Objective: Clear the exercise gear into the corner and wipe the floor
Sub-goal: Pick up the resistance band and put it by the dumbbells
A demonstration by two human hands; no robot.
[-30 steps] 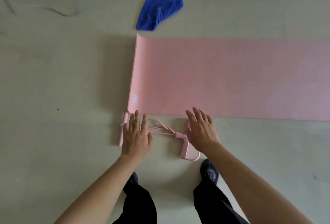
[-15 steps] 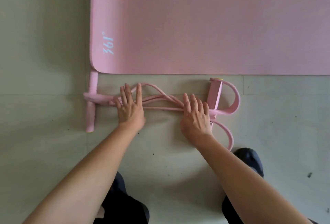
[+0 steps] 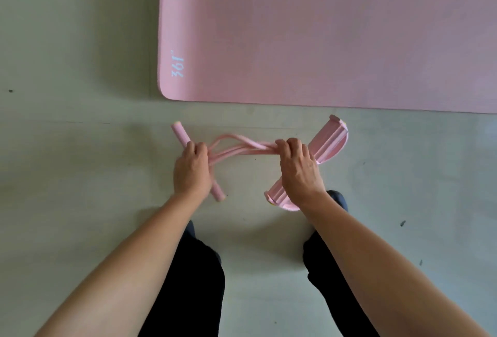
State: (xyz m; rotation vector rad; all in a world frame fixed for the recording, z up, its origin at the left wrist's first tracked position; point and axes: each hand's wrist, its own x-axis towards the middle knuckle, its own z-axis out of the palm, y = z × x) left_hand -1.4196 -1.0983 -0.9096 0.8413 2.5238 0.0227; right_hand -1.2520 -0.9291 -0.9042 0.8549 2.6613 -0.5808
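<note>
Pink like the mat [image 3: 322, 27], the pull rope [image 3: 242, 149] is stretched between my two hands just off the mat's near edge, over the floor [image 3: 67, 162]. My left hand [image 3: 191, 172] has its fingers clenched round the foam handle bar [image 3: 180, 132] below the mat's printed corner, while my right hand [image 3: 300, 172] has its fingers wrapped round the bunched cords where they meet the foot pedals [image 3: 332, 139], further right along that same edge. The mat lies flat and unrolled.
</note>
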